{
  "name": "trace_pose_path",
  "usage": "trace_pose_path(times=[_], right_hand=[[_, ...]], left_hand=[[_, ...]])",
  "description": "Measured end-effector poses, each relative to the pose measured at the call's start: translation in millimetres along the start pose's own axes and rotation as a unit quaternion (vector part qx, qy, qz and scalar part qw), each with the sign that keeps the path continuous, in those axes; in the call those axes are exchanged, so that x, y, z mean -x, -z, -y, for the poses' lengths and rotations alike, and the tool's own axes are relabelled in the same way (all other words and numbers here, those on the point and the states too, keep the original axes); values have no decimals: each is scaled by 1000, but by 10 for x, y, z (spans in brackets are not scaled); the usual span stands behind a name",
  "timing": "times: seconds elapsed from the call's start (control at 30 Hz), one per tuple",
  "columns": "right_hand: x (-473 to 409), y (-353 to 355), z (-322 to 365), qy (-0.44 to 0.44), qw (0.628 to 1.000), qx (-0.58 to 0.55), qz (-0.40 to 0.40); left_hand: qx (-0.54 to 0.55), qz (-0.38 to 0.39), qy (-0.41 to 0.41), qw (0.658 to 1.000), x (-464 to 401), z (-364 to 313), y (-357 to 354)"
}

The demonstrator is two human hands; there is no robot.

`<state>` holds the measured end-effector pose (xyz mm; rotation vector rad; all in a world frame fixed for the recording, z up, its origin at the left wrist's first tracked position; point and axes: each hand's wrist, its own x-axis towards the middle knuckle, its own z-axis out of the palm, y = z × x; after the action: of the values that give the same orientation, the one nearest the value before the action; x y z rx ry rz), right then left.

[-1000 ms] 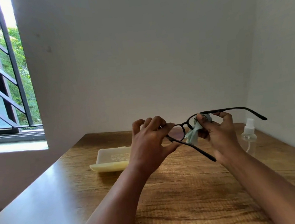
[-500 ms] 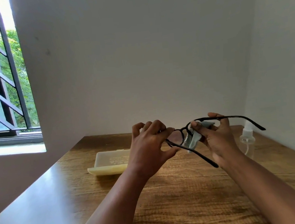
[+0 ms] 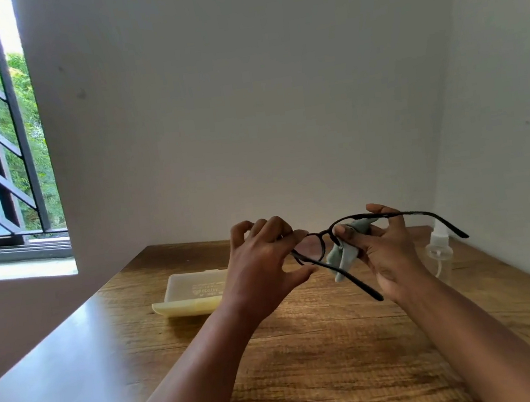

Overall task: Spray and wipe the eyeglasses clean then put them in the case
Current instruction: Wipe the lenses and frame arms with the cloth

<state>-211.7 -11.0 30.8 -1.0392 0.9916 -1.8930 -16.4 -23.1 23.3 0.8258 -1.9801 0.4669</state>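
wipe stage, judged mid-task | left hand pinches glasses above table | right hand rubs cloth on lens | bottle set down | case open, unfilled

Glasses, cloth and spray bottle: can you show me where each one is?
glasses (image 3: 352, 274): head view, on the dark temple arm nearest the camera.
cloth (image 3: 342, 256): head view, on the hanging grey-green fold.
spray bottle (image 3: 440, 251): head view, on the clear neck below the white nozzle.
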Motion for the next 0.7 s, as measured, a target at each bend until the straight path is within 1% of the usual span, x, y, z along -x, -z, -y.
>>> trace_pose_path(times=[0.23,0.3,0.47,0.57,0.7], right_hand=[[-26,9,-28,11,999,28,-29],[-41,16,-37,3,999,35,-25],[-41,32,-22,-2,1000,2,22],[-27,26,-16,10,1000,18,20],[-26,21,-17,22,1000,-5,2]], left_hand=[[2,-8,6,1000,-8,-45,-18],[-4,-8,6,1000,-6,-38,-19],[-16,-3,2,1000,4,9,-4],[-26,-3,-7,1000,3,33,-16],[-19,-11,-8,1000,-4,15,-25]])
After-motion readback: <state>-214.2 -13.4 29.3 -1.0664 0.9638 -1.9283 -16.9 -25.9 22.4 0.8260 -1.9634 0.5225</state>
